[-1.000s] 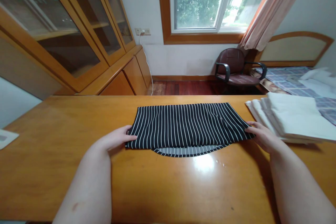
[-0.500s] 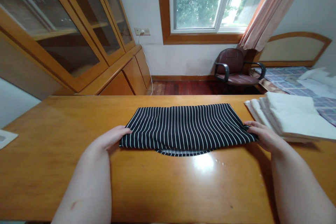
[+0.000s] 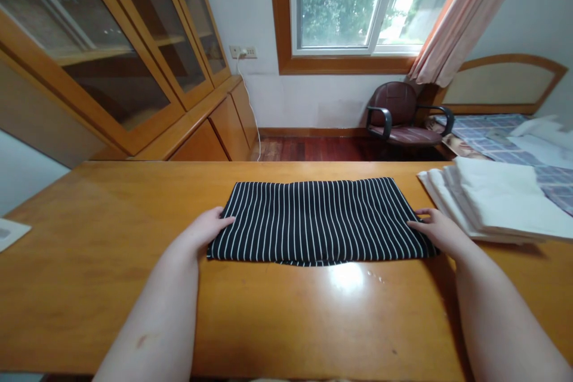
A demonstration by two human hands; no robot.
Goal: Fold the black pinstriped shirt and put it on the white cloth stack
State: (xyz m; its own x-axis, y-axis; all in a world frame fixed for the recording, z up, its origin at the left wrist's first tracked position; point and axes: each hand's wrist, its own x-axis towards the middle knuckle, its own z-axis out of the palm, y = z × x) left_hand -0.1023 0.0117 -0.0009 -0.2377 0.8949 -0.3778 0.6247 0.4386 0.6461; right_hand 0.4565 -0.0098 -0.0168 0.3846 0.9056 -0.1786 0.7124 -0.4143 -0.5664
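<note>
A black cloth with thin white stripes (image 3: 313, 221) lies folded into a wide, flat band on the wooden table. A small curved piece of its lower layer peeks out below the near edge. At the cloth's left edge rests my left hand (image 3: 209, 228), thumb on top of the fabric and fingers apart from it. My right hand (image 3: 441, 231) touches the right edge in the same way, its thumb and forefinger spread. The other fingers of both hands are partly hidden.
Folded white cloths (image 3: 496, 197) are stacked at the table's right side, near my right hand. A white object (image 3: 12, 234) sits at the left edge. Beyond the wooden table (image 3: 286, 322) are a glass-door cabinet (image 3: 192, 107), an armchair (image 3: 396, 113) and a bed (image 3: 501, 131).
The near edge of the striped cloth has come down slightly toward me, covering most of the curved layer. Both hands have loosened from its near corners and shifted slightly inward.
</note>
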